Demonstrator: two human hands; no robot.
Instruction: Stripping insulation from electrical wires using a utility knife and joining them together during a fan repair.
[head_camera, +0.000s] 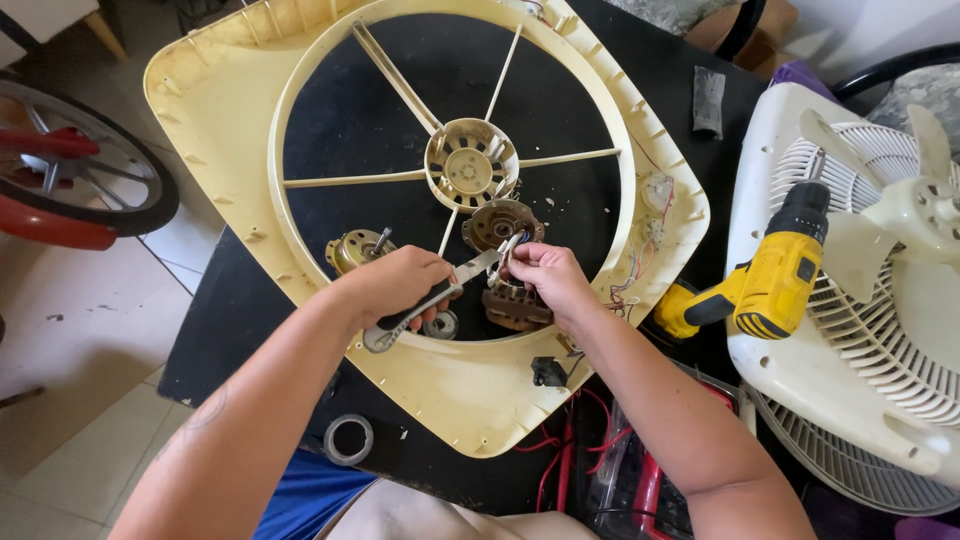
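Stator (515, 303) sits at centre frame inside the cream fan frame (215, 120) on the black desk (230, 320). Right hand (548, 275) pinches what looks like its wires with curled fingers. Left hand (400, 285) grips pliers (425, 303), tips at those wires. A yellow drill (765, 285) lies at right.

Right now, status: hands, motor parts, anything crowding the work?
Left hand grips pliers, tips at wires. Right hand pinches wires over motor stator. Both inside cream fan frame. Yellow drill lies on white fan grille, apart.
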